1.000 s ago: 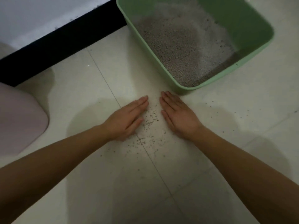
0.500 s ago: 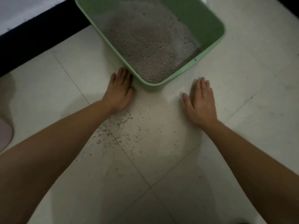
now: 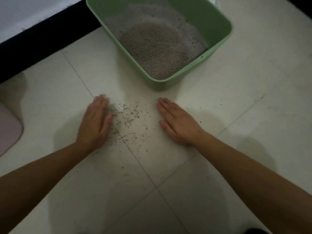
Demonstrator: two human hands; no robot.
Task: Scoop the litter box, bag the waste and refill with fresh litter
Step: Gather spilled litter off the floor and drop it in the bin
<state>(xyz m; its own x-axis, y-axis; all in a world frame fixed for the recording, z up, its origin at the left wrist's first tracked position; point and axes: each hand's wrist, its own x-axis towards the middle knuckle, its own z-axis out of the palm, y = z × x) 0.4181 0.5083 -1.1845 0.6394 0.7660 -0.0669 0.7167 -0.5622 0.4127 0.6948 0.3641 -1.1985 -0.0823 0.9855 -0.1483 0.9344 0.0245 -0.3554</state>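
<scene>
On floor (image 3: pixel 236 115), upper centre: green litter box (image 3: pixel 217 36), open top up, set diagonally to the tile joints.
- One rounded corner points at the person and falls between the two hands, nearer the right one.
- Longer visible side runs from that corner up and to the left. The far end is cut off by the frame edge, so the long axis cannot be settled.
- Grey litter (image 3: pixel 157 48) is heaped toward the near corner and left side. Only a thin pale dusting lies toward the far right of the box bottom.

Spilled grains (image 3: pixel 128 112): loose scatter on the tiles just in front of the box, densest beside the left hand, thinning toward the person along a tile joint.

Left hand (image 3: pixel 94 122): palm down, flat on the floor. Fingers are straight and together, pointing away and slightly right. It holds nothing. Its thumb-side edge meets the densest grains. The outline is blurred.

Right hand (image 3: pixel 179 122): palm down, flat on the floor. Fingers are straight and close together, pointing away and to the left, thumb out toward the scatter. It holds nothing and lies just clear of the main scatter.

Neither hand touches the box.

Surroundings: black baseboard (image 3: pixel 42 44) under a white wall (image 3: pixel 25 10), upper left. Pink rounded object (image 3: pixel 6 129) at the left edge, kind not identifiable.
</scene>
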